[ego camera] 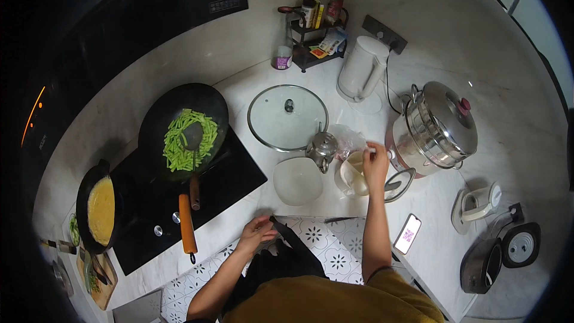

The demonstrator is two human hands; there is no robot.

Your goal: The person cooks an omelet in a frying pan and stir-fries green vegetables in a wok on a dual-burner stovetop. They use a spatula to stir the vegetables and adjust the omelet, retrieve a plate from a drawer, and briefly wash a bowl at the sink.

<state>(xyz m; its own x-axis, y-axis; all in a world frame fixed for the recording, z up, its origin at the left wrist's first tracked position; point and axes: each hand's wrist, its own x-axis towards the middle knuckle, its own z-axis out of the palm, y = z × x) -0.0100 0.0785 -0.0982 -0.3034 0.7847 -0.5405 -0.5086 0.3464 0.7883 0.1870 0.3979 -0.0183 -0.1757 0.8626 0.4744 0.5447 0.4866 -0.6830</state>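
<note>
My right hand (376,167) is over a cream-coloured container (344,179) with divided sections, its thumb and fingers bent close together at the rim. Whether it grips anything there is hidden. A crumpled clear plastic bag (347,138) lies just behind the container, and a clear lid (401,185) leans at its right. Left of it are a small metal-topped cruet (323,144) and an empty white square bowl (297,181). My left hand (258,234) hovers by the counter's front edge, fingers loosely curled and apart, with nothing visible in it.
Cut green beans (190,140) and a ladle (193,137) are in a wok (152,121) on the black hob (233,161). A frying pan (83,215) holds a yellow layer. Nearby are a glass lid (287,116), electric kettle (361,69), steamer pot (430,130) and phone (407,234).
</note>
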